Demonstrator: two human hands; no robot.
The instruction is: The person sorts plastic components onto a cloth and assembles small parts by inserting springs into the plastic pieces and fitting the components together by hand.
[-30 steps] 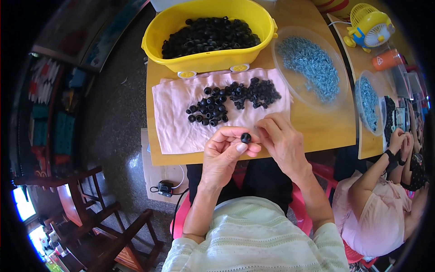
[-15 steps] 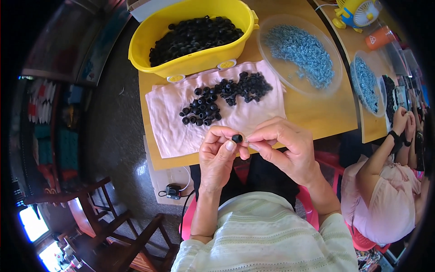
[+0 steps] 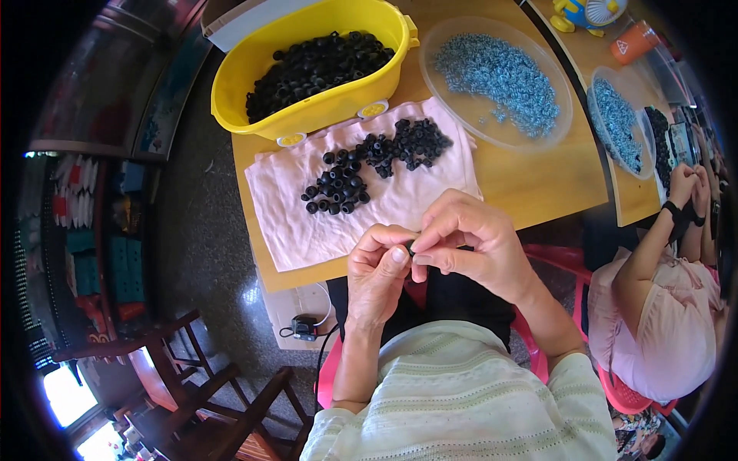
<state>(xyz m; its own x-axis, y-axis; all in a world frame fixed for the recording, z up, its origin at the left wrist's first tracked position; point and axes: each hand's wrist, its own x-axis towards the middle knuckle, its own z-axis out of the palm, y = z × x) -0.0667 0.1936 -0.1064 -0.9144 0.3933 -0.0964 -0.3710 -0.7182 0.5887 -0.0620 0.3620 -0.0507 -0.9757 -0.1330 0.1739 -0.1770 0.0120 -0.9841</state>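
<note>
Over my lap, just off the table's near edge, my two hands meet at the fingertips. My left hand (image 3: 377, 273) is closed, its thumb and fingers pinching a small black rubber cap (image 3: 410, 247), mostly covered by the fingers. My right hand (image 3: 473, 242) is closed in a pinch against that cap; whatever lies between its fingertips is hidden. Beyond them, a pink cloth (image 3: 269, 223) carries a pile of larger black caps (image 3: 336, 184) and, toward its far right, heaps of smaller black rubber pieces (image 3: 421, 142).
A yellow tub (image 3: 307, 106) full of black rubber pieces stands at the back left. Right of it lies a clear round tray (image 3: 484, 132) with small bluish shiny pieces (image 3: 507, 73). A person in pink (image 3: 653, 315) works at the right, near another tray (image 3: 646, 127) and an orange cup (image 3: 634, 42).
My right fingertips, which pinched a tiny shiny piece beside the cap's open end, have come in against the cap. The cap is now largely covered, and the tiny piece no longer shows.
</note>
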